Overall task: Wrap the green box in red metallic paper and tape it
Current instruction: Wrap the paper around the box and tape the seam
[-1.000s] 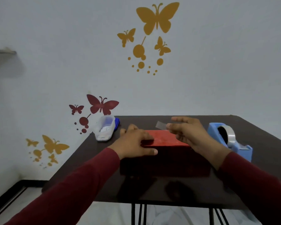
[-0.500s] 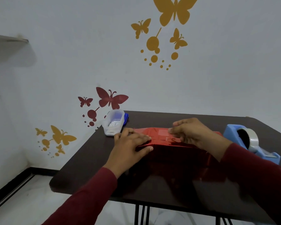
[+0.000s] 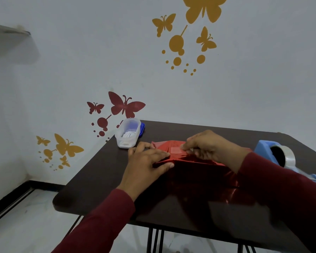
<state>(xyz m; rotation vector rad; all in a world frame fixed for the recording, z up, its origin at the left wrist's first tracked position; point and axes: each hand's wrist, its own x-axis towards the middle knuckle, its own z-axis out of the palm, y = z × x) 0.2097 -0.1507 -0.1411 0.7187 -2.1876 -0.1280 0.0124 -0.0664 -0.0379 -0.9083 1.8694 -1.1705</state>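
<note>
A box wrapped in shiny red metallic paper (image 3: 195,172) lies on the dark brown table (image 3: 102,172), near the middle and toward the person's side. The paper covers all that shows of it, so no green is visible; its top is bright red with creases, its near side dark and glossy, with a loose crumpled fold at the right end. A short strip of clear tape (image 3: 175,149) lies on the top face across the paper.

The left hand (image 3: 146,167) rests palm down on the left end of the parcel, fingers straight and spread over the top, thumb laid along the near upper edge; it presses and grips nothing. The right hand (image 3: 208,148) comes in from the right, its fingers bent down with the tips pressing on the paper at the tape's right end; whether they pinch the tape or only press it cannot be told. Both arms wear dark red sleeves.

A blue tape dispenser with a clear roll (image 3: 279,157) stands to the right of the parcel. A translucent plastic tub with a blue lid beneath it (image 3: 129,133) sits at the far left corner.
</note>
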